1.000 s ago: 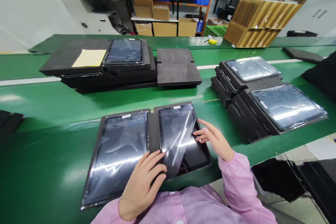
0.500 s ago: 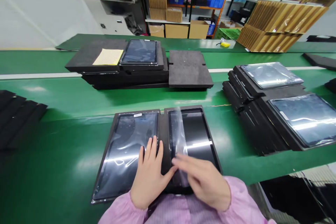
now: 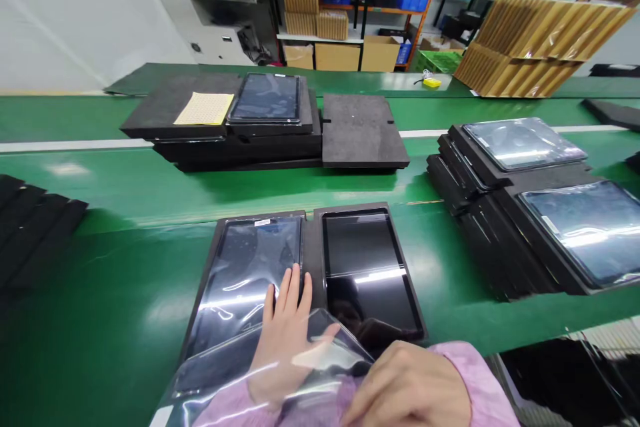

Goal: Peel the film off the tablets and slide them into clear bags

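My left hand [image 3: 285, 333] lies flat with fingers spread, on the left tablet screen [image 3: 245, 267] and the foam beside it. That screen wears a wrinkled clear film with a small white label at its top. To the right, a bare glossy tablet screen [image 3: 367, 260] rests in the same black foam tray [image 3: 311, 240]. My right hand [image 3: 405, 387] is closed near the bottom edge, gripping a sheet of clear film [image 3: 240, 373]. The sheet stretches leftward over my left wrist and forearm, with a white label at its lower left corner. My right fingertips are partly hidden.
Stacked foam trays with film-covered screens [image 3: 525, 143] stand at the right. At the back are more foam trays [image 3: 280, 143], a yellow paper sheet [image 3: 204, 109] and a foam pad [image 3: 364, 130]. Black foam pieces [image 3: 40, 233] lie left; cardboard dividers [image 3: 540, 47] stand back right.
My right hand has drawn the clear film off the right screen, down and toward me, and the sheet now hangs over my left forearm. My left hand has stayed nearly in place.
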A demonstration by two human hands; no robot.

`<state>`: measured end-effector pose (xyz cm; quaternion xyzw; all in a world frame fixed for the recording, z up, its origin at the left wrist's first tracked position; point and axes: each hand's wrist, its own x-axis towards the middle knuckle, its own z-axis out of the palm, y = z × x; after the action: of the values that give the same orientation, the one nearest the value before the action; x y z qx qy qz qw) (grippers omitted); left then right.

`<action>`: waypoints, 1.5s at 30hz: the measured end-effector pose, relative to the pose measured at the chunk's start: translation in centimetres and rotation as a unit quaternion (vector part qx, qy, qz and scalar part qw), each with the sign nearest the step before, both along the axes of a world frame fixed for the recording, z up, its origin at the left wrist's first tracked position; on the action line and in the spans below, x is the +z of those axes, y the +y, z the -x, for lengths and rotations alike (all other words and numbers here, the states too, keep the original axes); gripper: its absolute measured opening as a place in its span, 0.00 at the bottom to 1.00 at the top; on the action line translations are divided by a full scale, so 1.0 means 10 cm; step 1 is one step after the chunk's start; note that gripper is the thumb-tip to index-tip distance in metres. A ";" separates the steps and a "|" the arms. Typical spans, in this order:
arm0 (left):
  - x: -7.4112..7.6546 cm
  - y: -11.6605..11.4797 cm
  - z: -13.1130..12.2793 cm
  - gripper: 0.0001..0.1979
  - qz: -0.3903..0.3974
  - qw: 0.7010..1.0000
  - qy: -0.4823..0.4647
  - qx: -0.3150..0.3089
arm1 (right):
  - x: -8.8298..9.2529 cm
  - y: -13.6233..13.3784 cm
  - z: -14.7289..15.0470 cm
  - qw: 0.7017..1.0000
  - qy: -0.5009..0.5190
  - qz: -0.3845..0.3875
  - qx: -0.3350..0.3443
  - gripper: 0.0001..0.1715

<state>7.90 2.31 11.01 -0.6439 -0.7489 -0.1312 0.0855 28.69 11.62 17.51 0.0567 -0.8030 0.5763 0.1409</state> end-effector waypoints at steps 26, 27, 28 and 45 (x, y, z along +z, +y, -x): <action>0.20 0.24 -0.36 0.27 -0.031 0.868 -0.484 0.110 | -0.48 0.26 -0.08 0.759 -0.201 -0.028 -0.619 0.35; 0.28 0.28 -0.40 0.28 -0.035 0.818 -0.559 0.127 | -0.50 0.29 -0.09 0.758 -0.198 -0.021 -0.621 0.35; 0.38 0.31 -0.43 0.29 -0.033 0.757 -0.638 0.132 | -0.52 0.32 -0.10 0.758 -0.195 -0.012 -0.622 0.35; 1.03 -0.43 0.53 0.24 -0.082 0.576 -0.766 0.273 | 0.06 0.05 0.91 0.893 -0.296 0.126 -0.314 0.14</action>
<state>2.59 -1.99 21.35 -0.0592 -0.6623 -0.6068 -0.4356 19.63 12.09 18.13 -0.3899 -0.7040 0.5888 0.0758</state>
